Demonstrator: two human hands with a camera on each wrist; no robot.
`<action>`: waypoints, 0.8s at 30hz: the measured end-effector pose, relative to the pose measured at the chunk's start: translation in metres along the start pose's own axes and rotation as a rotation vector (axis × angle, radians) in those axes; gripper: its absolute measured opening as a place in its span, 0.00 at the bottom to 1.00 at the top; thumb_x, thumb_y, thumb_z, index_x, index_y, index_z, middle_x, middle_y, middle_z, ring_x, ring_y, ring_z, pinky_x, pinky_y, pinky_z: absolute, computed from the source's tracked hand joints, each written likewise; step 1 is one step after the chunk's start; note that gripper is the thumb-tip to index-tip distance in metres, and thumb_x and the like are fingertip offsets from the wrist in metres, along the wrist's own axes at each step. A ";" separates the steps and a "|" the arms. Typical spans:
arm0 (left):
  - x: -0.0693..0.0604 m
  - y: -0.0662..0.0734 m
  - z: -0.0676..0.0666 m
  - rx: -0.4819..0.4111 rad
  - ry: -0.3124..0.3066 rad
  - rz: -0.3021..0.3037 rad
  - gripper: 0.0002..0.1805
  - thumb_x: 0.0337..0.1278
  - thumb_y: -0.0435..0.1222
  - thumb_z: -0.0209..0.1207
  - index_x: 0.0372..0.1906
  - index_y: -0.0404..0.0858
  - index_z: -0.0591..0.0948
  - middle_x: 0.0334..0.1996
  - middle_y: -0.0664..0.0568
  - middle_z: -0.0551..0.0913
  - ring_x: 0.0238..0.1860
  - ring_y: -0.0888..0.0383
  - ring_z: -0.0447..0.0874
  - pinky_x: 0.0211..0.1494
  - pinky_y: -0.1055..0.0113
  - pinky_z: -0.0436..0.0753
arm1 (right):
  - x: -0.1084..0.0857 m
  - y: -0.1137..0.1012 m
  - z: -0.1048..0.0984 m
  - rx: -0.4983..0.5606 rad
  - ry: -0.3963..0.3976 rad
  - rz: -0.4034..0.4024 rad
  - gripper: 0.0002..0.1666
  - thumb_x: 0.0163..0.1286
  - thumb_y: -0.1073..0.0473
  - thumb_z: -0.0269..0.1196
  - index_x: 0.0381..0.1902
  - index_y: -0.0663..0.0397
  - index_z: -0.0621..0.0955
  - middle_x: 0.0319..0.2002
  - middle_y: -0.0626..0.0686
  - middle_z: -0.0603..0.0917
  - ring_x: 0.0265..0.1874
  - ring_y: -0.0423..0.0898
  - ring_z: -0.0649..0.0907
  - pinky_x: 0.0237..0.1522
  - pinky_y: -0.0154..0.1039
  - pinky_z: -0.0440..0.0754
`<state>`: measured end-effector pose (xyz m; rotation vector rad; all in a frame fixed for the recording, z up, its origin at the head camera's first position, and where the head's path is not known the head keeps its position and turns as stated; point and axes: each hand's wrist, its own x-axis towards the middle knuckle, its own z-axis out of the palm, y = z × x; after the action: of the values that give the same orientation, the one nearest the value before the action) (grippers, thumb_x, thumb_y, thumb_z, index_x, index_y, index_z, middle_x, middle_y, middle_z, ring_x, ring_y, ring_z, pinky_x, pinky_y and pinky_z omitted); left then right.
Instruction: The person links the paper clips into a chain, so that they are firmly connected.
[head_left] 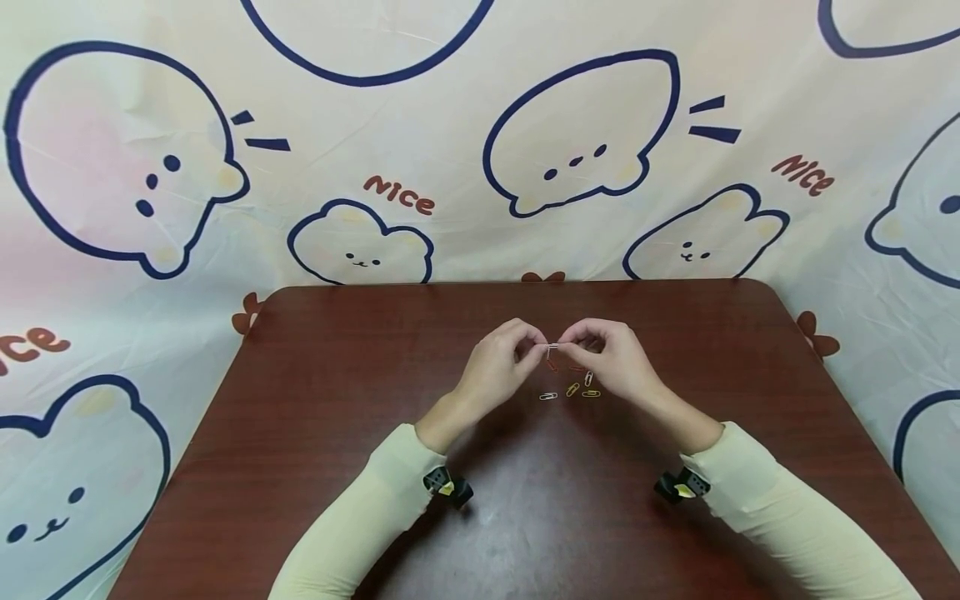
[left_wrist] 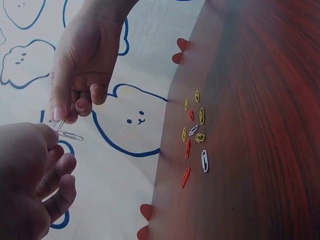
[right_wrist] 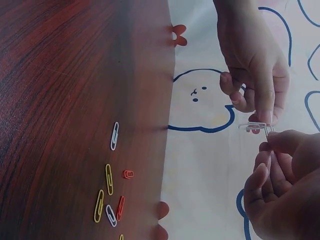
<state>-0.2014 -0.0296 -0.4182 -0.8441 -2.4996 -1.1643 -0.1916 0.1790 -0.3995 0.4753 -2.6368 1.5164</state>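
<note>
Pale sleeves (head_left: 360,517) | brn tbl (head_left: 337,375) w/ paperclips (left_wrist: 205,161) | bear-print cloth (head_left: 450,125) behind

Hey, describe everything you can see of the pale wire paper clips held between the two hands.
The pale wire paper clips, seemingly two, are slim, whitish and bent into rounded loops; the material looks like metal, perhaps coated. They meet at an angle, held above the glossy reddish-brown wooden table. The thumb and fingers of the left hand pinch them on one side, those of the right hand on the other. Fingertips cover part, so whether they are linked or merely touching can't be told.
</note>
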 end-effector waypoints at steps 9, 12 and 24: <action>-0.003 -0.006 -0.010 0.004 0.022 0.007 0.02 0.68 0.35 0.63 0.39 0.40 0.84 0.34 0.56 0.79 0.32 0.59 0.77 0.36 0.70 0.77 | 0.007 0.009 -0.020 -0.002 0.036 0.024 0.08 0.68 0.62 0.70 0.42 0.59 0.87 0.34 0.55 0.87 0.29 0.45 0.81 0.31 0.33 0.79; -0.005 -0.009 -0.015 0.003 0.028 0.002 0.03 0.68 0.35 0.63 0.38 0.39 0.83 0.34 0.56 0.79 0.32 0.58 0.78 0.36 0.69 0.77 | 0.008 0.018 -0.033 -0.025 0.057 0.045 0.10 0.69 0.60 0.70 0.44 0.61 0.87 0.37 0.57 0.87 0.30 0.44 0.81 0.32 0.31 0.78; -0.011 -0.014 -0.022 0.011 0.021 0.000 0.02 0.68 0.34 0.63 0.38 0.40 0.83 0.34 0.55 0.79 0.32 0.61 0.75 0.36 0.69 0.78 | 0.003 0.084 -0.071 -0.127 0.052 0.146 0.16 0.70 0.58 0.69 0.49 0.63 0.86 0.42 0.61 0.87 0.34 0.41 0.81 0.33 0.28 0.78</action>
<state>-0.2015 -0.0579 -0.4177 -0.8246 -2.4866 -1.1524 -0.2262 0.2780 -0.4328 0.2363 -2.7587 1.3643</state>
